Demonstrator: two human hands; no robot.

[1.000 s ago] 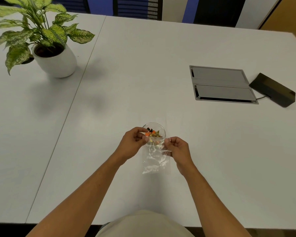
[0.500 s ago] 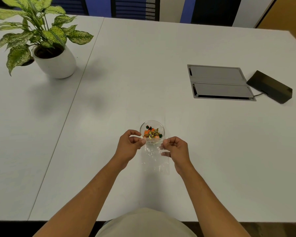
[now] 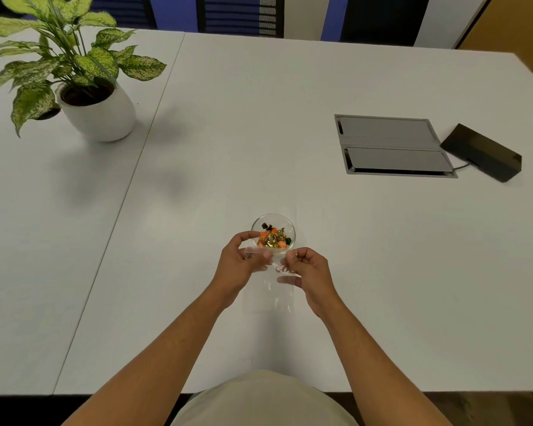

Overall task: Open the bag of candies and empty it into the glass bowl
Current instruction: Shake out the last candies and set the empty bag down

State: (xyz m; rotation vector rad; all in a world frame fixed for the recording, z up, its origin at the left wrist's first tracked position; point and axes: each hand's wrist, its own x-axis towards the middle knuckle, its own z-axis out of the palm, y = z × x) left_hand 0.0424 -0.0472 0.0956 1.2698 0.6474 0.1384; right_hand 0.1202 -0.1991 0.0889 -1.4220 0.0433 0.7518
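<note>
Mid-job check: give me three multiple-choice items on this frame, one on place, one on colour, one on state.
1. Where is the glass bowl?
A. beside the potted plant
B. just beyond both hands
C. on the grey hatch

2. Which candy colour shows most among the candies?
A. orange
B. blue
C. pink

3. What does the clear bag hold?
A. all candies
B. half
C. none visible

Key: B, it sits past the left hand and right hand; A, orange wrappers dominate; C, the bag looks empty, candies in the bowl.

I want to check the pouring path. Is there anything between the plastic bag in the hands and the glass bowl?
Nothing visible. The bag hangs from the left hand and right hand just before the glass bowl, where the candies already lie.
</note>
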